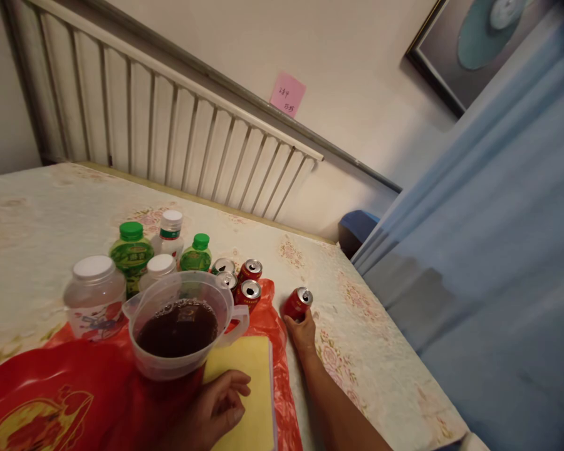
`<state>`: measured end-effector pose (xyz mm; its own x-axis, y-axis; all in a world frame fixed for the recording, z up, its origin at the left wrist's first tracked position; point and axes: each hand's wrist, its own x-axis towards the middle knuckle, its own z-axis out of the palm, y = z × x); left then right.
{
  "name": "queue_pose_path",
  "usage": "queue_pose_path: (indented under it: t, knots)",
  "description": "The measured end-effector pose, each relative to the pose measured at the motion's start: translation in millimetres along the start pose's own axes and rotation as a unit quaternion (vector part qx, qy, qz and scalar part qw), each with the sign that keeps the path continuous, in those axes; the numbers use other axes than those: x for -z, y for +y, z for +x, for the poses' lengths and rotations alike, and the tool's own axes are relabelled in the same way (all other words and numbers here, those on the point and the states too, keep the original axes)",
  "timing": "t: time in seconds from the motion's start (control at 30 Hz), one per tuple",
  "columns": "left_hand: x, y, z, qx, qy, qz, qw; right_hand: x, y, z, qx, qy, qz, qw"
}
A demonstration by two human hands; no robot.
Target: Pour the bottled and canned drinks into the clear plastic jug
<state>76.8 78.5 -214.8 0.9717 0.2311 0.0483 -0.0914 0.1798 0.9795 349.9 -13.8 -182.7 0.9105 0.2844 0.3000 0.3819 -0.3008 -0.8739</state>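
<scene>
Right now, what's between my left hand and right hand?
Head view, from left hand to right hand: yellow pad, red plastic, then a strip of tablecloth.

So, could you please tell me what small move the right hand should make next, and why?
Perhaps the right hand should ease the red can toward the clustered cans, since it has hold of that can, which is off to the right, apart from them.

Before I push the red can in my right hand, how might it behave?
The can could roll if toppled, being round. It looks opened, so it might spill if not empty. Shiny like metal, it may dent if squeezed.
</scene>
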Motion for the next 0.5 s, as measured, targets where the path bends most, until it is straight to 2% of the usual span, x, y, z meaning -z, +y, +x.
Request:
queue_pose_path:
  t: [0.2,0.37,0.43,0.5]
  knots:
    - [-0.5,0,1,0.011,0.004,-0.013,1.000,4,5,-4,-0.004,0.013,0.036,0.999]
    - [-0.6,2,1,0.012,0.002,-0.015,1.000,26,12,-28,-0.039,0.069,0.042,0.996]
    - [-1.1,3,0,0.008,0.001,-0.020,1.000,32,4,-41,-0.042,0.092,0.045,0.994]
    - [-1.8,5,-1,0.008,0.000,-0.022,1.000,30,-12,-52,-0.023,0.086,0.067,0.994]
